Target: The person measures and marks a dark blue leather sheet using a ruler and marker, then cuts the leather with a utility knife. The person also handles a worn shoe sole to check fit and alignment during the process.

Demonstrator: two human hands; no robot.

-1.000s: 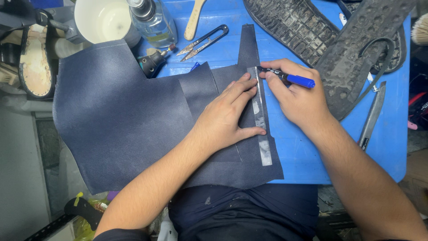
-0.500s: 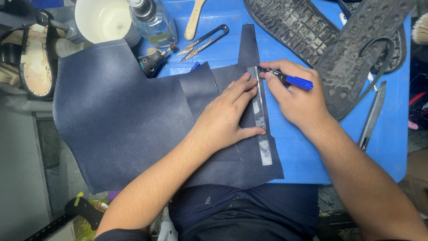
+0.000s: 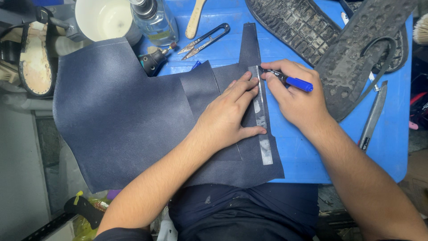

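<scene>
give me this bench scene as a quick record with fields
surface: blue table
left hand: left hand flat on the clear ruler, pressing it to the dark blue leather sheet
right hand: right hand holds a blue pen, tip at the ruler's upper end
behind the leather: thread snips, white cup, clear bottle, wooden stick
right side: two black rubber soles, metal knife

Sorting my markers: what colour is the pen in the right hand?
The pen has a black front and a blue rear cap, held in the right hand; the head view shows it.
</scene>
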